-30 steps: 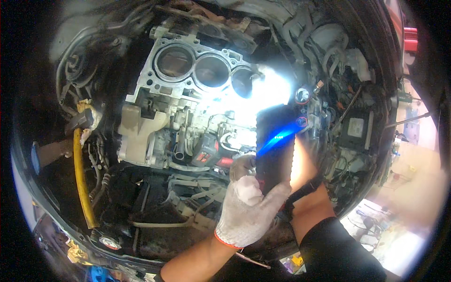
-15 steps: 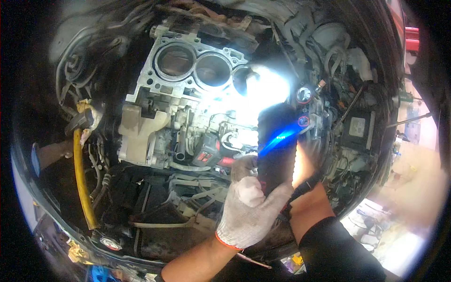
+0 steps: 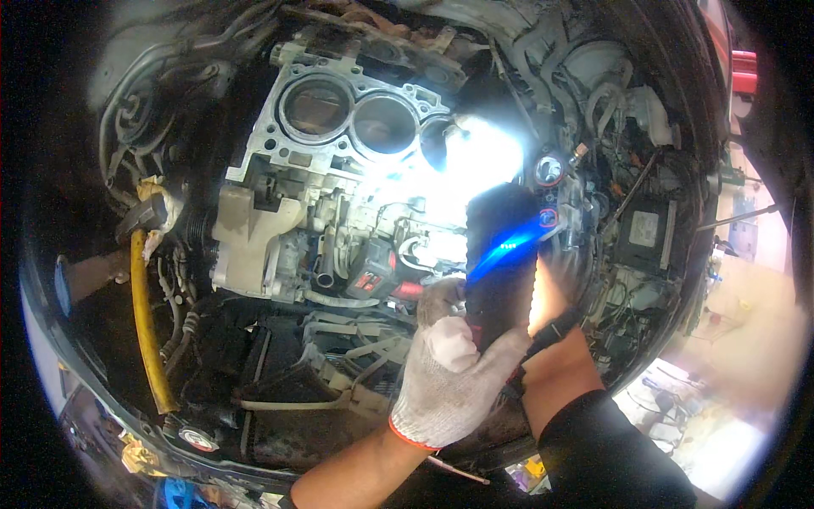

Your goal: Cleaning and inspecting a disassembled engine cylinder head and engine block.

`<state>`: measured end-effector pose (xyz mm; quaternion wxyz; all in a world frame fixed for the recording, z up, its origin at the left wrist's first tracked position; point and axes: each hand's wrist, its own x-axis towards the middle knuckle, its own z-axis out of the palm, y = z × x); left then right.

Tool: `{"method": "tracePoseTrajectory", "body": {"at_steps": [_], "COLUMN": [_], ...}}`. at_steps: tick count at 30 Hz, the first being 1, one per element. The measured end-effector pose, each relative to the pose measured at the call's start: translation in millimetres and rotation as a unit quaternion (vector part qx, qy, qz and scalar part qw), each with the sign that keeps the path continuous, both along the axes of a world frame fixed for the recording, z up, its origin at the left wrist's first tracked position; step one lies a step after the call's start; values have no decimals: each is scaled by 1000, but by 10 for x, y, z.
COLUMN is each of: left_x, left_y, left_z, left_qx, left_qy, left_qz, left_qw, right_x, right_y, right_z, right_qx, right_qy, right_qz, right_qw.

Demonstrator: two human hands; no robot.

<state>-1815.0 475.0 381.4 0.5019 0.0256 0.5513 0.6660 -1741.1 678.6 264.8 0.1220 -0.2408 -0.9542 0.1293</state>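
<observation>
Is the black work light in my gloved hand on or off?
On: the work light shows blue across its back, and the engine block is brightly lit.

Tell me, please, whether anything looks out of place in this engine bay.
The yellow-handled hammer at picture left looks out of place: it is a hand tool lying beside hoses. No spill is evident, though glare beyond the dark handheld device hides part of the engine block.

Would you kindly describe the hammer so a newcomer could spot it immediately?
Find the pale engine block with big round holes. Left of it, the hammer lies lengthwise, dark head uppermost. Its long yellow handle sets it apart from the thin hoses beside it.
</observation>
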Motion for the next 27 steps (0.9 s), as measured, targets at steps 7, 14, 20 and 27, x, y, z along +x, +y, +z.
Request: {"method": "tracePoseTrajectory", "body": {"at_steps": [7, 14, 20, 27], "left_x": [11, 22, -48, -23], "left_y": [-2, 0, -3, -24], "left_z": [-1, -29, 55, 10], "left_qx": [7, 9, 13, 3], "left_qy": [-8, 4, 2, 26], "left_qz": [2, -5, 17, -5], "left_qw": [1000, 1000, 1000, 1000], "right_x": [58, 69, 72, 61], "right_y": [-24, -49, -46, -54], "right_z": [6, 1, -14, 4], "right_qx": [-4, -7, -9, -8], "right_qy": [-1, -2, -4, -4], "right_qz": [5, 7, 8, 10], "right_qw": [1000, 1000, 1000, 1000]}}
